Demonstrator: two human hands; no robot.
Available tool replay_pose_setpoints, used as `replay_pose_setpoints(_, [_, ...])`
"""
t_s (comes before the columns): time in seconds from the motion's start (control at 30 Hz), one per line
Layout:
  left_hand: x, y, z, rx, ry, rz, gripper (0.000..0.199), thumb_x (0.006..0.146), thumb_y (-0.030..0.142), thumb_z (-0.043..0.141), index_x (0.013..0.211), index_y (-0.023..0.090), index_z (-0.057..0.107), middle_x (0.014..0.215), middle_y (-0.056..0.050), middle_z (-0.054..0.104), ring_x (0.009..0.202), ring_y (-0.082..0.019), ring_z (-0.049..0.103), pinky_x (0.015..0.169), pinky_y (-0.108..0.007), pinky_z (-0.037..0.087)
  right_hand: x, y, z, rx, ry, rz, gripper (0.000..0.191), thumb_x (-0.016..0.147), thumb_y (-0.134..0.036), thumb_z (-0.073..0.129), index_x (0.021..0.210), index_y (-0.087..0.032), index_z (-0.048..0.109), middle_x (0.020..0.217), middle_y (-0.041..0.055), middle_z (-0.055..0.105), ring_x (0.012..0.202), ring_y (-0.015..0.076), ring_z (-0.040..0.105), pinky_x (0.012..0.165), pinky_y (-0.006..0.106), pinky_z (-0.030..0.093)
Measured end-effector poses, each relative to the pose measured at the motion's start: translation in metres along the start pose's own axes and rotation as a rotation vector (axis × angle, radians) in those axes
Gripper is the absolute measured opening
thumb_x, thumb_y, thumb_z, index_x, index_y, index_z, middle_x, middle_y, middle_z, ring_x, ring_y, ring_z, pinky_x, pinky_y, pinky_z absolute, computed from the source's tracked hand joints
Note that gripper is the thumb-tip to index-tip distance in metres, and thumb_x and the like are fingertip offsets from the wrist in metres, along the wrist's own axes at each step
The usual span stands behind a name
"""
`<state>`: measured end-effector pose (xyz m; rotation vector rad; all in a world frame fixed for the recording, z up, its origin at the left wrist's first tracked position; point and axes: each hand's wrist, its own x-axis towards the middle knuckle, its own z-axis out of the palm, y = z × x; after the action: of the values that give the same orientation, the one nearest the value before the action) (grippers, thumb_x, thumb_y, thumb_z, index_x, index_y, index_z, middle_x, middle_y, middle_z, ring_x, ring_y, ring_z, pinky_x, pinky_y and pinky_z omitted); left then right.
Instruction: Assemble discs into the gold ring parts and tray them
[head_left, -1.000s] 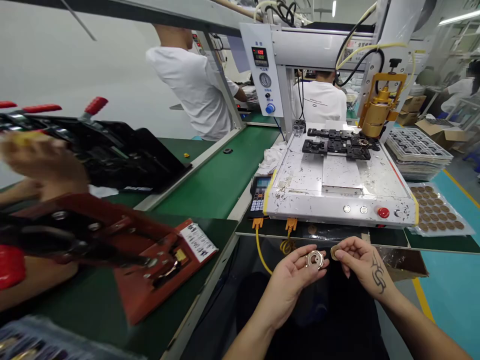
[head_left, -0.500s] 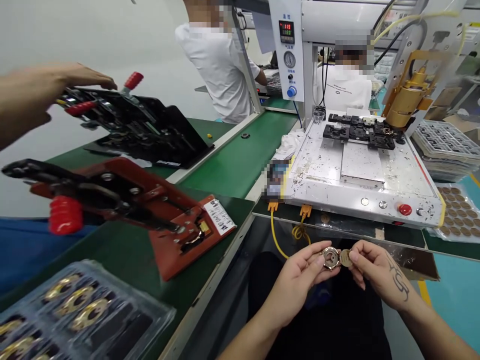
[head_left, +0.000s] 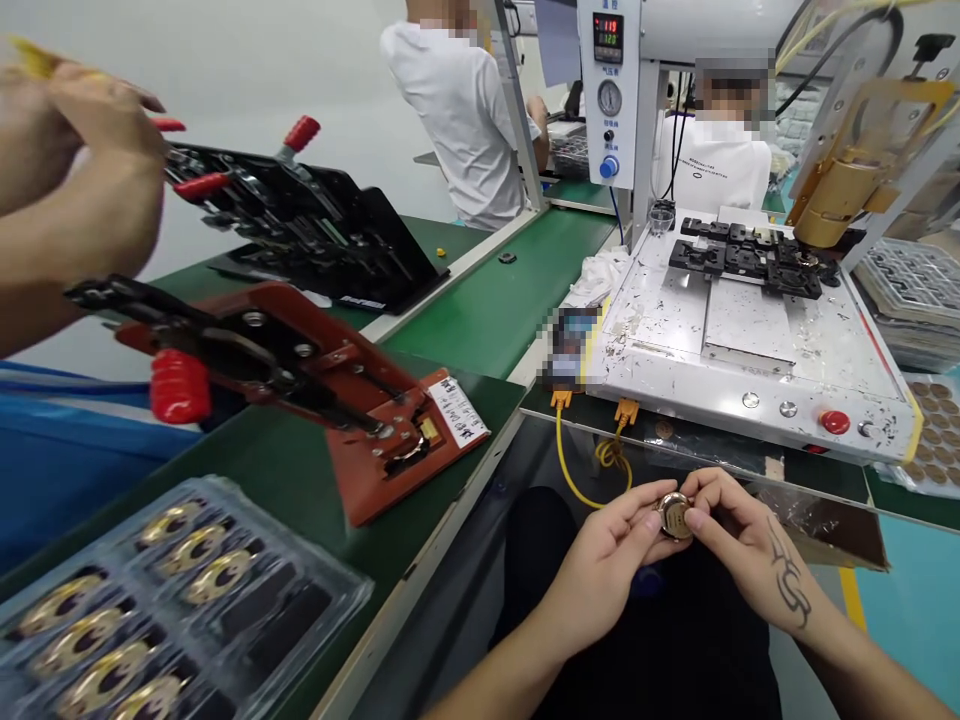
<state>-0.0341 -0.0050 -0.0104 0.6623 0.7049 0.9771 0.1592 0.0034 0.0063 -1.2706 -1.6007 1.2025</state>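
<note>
the person's left hand (head_left: 619, 545) and right hand (head_left: 739, 535) meet right of lower centre, fingers curled nearly closed, the left pinching a round gold case (head_left: 662, 520), the right gripping a tan disc (head_left: 678, 519) against its face; whether the disc is seated cannot be told. the 2 hands are over the dark-clad lap (head_left: 675, 640), just below the machine base (head_left: 742, 412)'s front edge, with open room leftward to the slanting bench edge (head_left: 422, 562). beyond that edge, a plastic tray (head_left: 339, 608) lies lower left, near a red-brown press (head_left: 367, 475).
</note>
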Motion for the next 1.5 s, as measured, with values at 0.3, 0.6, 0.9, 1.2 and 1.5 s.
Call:
replay_pose_setpoints(0.3, [-0.001, -0.003, 0.004, 0.036, -0.002, 0.017, 0.047, 0.092, 0.045, 0.081, 0.132, 0.020, 0.075, 0.130, -0.013, 0.077, 0.122, -0.034, 0.072, 0.113, -0.054, 0.056, -0.003, 0.009, 0.002, 0.021, 0.012, 0.011, 0.028, 0.102, -0.045, 0.062, 0.084, -0.024, 0.062, 0.111, 0.0067, 0.064, 0.100, 0.0226, 0.062, 0.090, 0.033, 0.052])
replay_pose_setpoints(0.6, [-0.004, -0.012, 0.006, 0.117, 0.039, 0.077, 0.049, 0.095, 0.047, 0.077, 0.135, 0.020, 0.072, 0.132, -0.014, 0.076, 0.121, -0.033, 0.073, 0.112, -0.050, 0.056, -0.005, 0.009, 0.006, -0.074, 0.059, -0.049, 0.024, 0.104, -0.037, 0.061, 0.084, -0.024, 0.058, 0.111, 0.0061, 0.063, 0.105, 0.0230, 0.062, 0.090, 0.034, 0.052])
replay_pose_setpoints(0.9, [-0.006, -0.019, 0.002, 0.482, 0.065, 0.190, 0.040, 0.104, 0.035, 0.061, 0.141, 0.019, 0.061, 0.129, -0.014, 0.076, 0.115, -0.027, 0.075, 0.106, -0.041, 0.058, -0.004, 0.025, 0.003, -0.307, 0.051, -0.205, 0.009, 0.104, -0.030, 0.062, 0.110, -0.025, 0.059, 0.108, 0.0077, 0.061, 0.097, 0.0235, 0.060, 0.085, 0.037, 0.053])
replay_pose_setpoints(1.2, [0.000, 0.012, -0.004, 0.465, 0.118, 0.215, 0.054, 0.097, 0.035, 0.071, 0.144, 0.023, 0.046, 0.127, -0.011, 0.069, 0.103, -0.021, 0.074, 0.093, -0.037, 0.061, 0.014, 0.014, 0.012, 0.137, -0.020, 0.020, 0.025, 0.099, -0.046, 0.070, 0.093, -0.023, 0.063, 0.078, -0.0007, 0.061, 0.066, 0.0137, 0.054, 0.060, 0.026, 0.045])
replay_pose_setpoints(1.5, [-0.019, 0.030, -0.003, 0.611, 0.209, 0.216, 0.022, 0.097, 0.038, 0.069, 0.098, 0.016, 0.068, 0.079, -0.001, 0.068, 0.070, -0.015, 0.064, 0.068, -0.027, 0.052, 0.024, 0.011, 0.019, 0.052, -0.171, -0.251, 0.042, 0.098, -0.032, 0.074, 0.138, -0.031, 0.060, 0.096, 0.0006, 0.068, 0.080, 0.0150, 0.066, 0.075, 0.028, 0.058])
